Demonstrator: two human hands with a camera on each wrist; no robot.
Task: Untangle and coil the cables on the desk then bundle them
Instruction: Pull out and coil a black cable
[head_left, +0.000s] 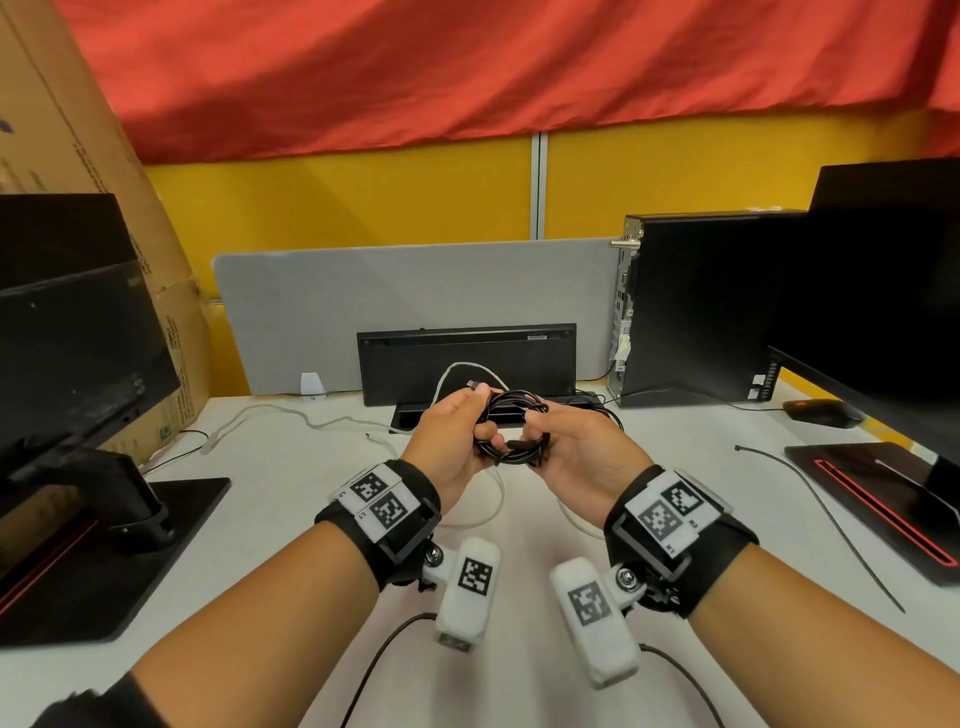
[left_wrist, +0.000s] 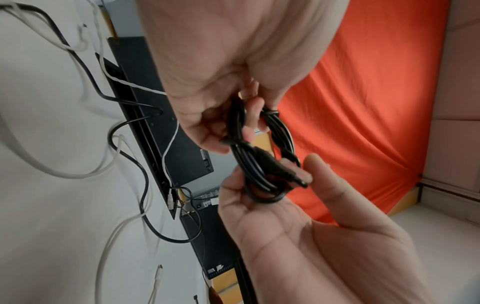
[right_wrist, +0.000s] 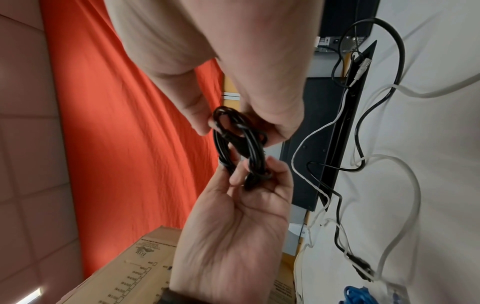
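Head view: my left hand and right hand meet above the middle of the white desk, each with fingers curled round opposite sides of a small coil of thin black cable. I judge the two-sided hold is there to keep the loops stacked while one end is tucked or wrapped. A loose white cable trails across the desk beneath and behind my hands, not yet coiled. A thin black zip tie lies well to the right, apart from my hands, probably waiting for the bundling. A long black cable tray sits at the back of the desk; I cannot tell from here what it holds.

Left wrist view: the left hand's fingers pinch the top of the black coil, and the right hand cups it from below, a black plug end lying against its fingers. Behind, black and white leads run into the open tray.

Right wrist view: the right hand's thumb and fingers pinch one end of the coil; the left hand grips the other. A blue cable bundle lies on the desk at the lower edge.
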